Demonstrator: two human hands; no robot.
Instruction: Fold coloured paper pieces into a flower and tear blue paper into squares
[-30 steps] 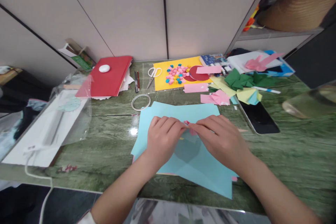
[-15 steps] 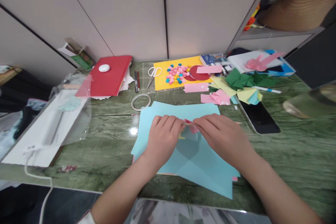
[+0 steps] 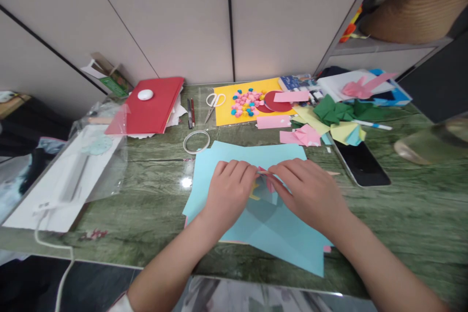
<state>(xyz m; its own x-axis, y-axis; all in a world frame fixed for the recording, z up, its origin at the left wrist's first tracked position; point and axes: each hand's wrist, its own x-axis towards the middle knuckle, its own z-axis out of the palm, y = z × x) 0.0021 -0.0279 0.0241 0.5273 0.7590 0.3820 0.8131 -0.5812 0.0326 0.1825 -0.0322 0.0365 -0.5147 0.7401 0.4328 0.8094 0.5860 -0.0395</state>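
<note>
Over light blue paper sheets [image 3: 288, 239], both hands meet at a small folded paper piece [image 3: 269, 186]. It shows pink, light blue and yellow parts, and its upper edge is pinched between my fingers. My left hand [image 3: 230, 190] is closed on the left end of that edge. On the other end, my right hand [image 3: 310, 192] is closed, with thumb and forefinger pressed together. The fingertips hide much of the piece. A pointed wooden tip [image 3: 333, 173] sticks out beyond my right hand; the rest of it is covered.
Behind the sheets are a tape roll [image 3: 196, 142], scissors [image 3: 211, 107], small coloured balls [image 3: 245, 103] on yellow paper [image 3: 224, 116], and pink paper pieces [image 3: 305, 135]. To the right stand a phone [image 3: 365, 165] and a clear cup [image 3: 431, 144]. A red folder [image 3: 153, 112] lies left.
My fingers have shifted slightly along the pinched edge, and my right thumb sits a little lower. More of the yellow part shows beneath my left hand.
</note>
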